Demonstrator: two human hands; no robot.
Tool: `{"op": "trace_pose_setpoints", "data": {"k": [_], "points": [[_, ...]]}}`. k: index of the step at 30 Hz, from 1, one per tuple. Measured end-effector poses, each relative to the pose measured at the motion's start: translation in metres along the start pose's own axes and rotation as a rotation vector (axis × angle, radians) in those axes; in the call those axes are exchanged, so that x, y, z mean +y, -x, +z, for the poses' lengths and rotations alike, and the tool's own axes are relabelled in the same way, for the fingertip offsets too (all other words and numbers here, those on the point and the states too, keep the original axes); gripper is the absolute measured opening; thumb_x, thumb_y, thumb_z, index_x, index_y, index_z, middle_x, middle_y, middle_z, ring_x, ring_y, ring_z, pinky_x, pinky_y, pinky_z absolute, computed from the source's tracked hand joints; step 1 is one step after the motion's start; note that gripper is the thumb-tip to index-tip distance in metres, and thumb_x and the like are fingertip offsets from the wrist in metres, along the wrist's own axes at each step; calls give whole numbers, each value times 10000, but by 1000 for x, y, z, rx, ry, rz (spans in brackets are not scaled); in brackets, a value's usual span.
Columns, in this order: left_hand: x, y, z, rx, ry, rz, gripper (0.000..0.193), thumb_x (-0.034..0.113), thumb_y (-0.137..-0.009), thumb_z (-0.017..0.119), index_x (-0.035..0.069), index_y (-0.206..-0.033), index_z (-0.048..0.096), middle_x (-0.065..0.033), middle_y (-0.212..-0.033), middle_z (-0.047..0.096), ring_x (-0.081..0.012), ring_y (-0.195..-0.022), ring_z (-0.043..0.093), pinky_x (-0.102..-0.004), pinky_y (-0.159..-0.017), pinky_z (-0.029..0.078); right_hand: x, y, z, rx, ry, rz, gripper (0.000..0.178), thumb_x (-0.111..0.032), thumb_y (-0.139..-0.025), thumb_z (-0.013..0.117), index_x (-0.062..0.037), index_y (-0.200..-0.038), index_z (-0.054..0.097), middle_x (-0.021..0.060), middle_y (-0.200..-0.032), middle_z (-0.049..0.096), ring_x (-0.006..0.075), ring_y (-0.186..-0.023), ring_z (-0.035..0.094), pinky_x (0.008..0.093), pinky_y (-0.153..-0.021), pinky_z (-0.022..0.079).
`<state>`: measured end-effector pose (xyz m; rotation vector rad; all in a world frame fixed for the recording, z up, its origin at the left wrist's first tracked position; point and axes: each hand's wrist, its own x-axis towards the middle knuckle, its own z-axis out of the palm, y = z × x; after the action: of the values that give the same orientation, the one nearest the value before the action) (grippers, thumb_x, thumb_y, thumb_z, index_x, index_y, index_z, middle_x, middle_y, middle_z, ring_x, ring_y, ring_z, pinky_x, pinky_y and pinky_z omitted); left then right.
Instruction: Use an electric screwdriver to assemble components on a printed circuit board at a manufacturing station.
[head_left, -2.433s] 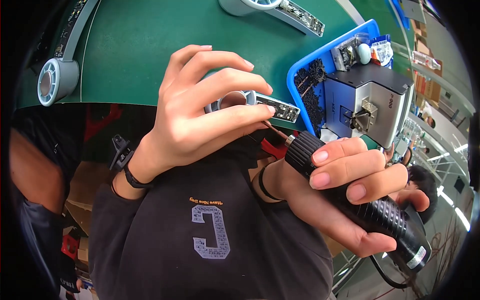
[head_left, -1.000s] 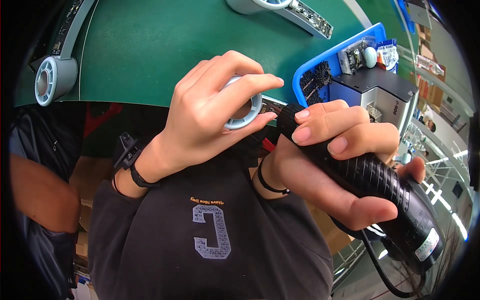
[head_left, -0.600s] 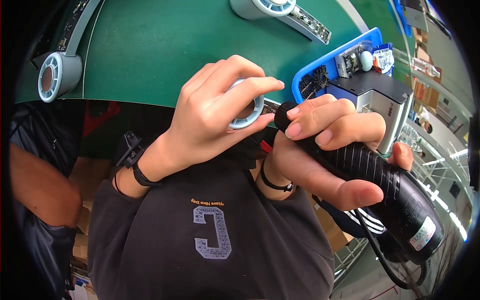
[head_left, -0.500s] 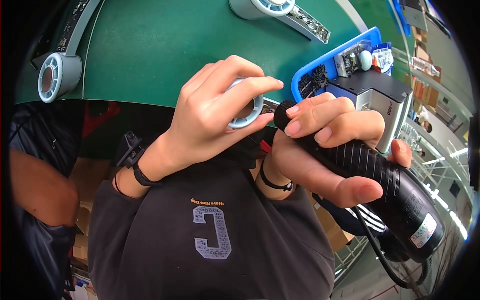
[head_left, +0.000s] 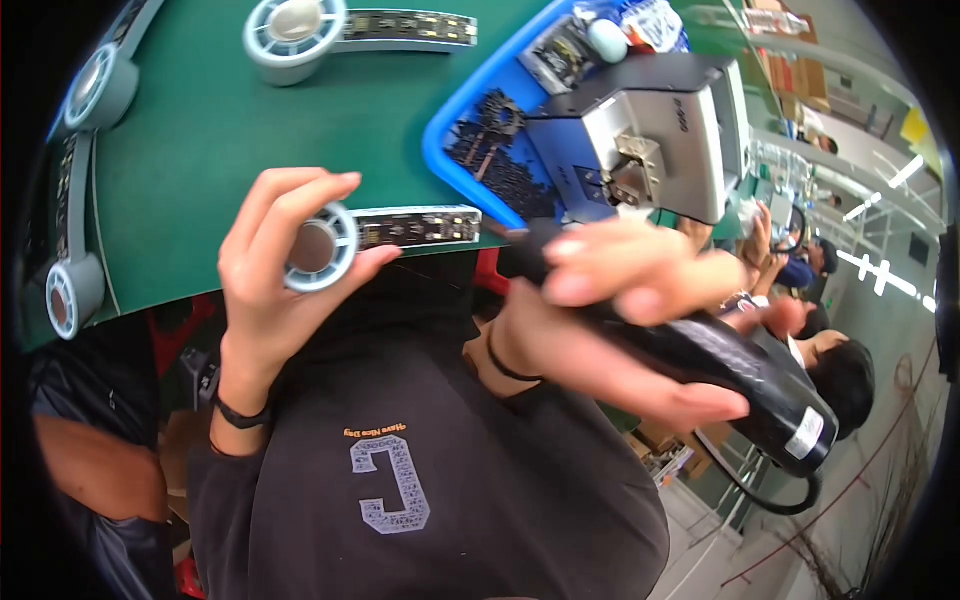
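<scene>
My left hand (head_left: 275, 250) curls its thumb and fingers around the round, light-blue ribbed head of a device (head_left: 420, 227). From that head a narrow straight handle extends to the right, its bare circuit board facing up, over the green table's near edge. My right hand (head_left: 610, 310), blurred by motion, is wrapped around a thick black corded electric screwdriver (head_left: 745, 365). The tool's front end points up and left, near the far end of the handle and the corner of the blue tray (head_left: 440, 150). Its tip is too blurred to make out.
Inside the tray are small black parts (head_left: 500, 190), bagged items and a black-and-silver box-shaped machine (head_left: 690, 130). A similar device (head_left: 300, 30) lies farther back on the green table (head_left: 190, 180); others stand at left. Another person's arm (head_left: 100, 460) is at lower left. People sit at far right.
The whole view has shifted, bringing more of the tray and machine into sight. The handle's circuit board, mostly hidden before, now shows. Both hands keep their holds, now farther apart from each other.
</scene>
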<state>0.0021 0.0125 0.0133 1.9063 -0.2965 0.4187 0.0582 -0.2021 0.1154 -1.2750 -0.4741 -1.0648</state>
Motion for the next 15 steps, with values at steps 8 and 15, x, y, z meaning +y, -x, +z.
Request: {"op": "trace_pose_setpoints", "data": {"k": [8,15], "points": [[-7,-2,10,-40,-56,101,622,27,-668,1013,24,-1221,729,-147,-1115,700,-262,-941,710,-360,-762,596,34,-51,-61,6,226,-33,612,-639,-1138,367,-107,-1434,428,54,-773,517,168,-426,472,289,-405,461],[-6,-1,12,-26,-72,112,612,29,-665,1017,25,-1204,728,-147,-1113,700,-264,-940,709,-366,-776,598,49,-41,-60,-120,222,29,579,-610,-1141,376,-109,-1427,427,64,-757,524,175,-412,472,304,-400,460]]}}
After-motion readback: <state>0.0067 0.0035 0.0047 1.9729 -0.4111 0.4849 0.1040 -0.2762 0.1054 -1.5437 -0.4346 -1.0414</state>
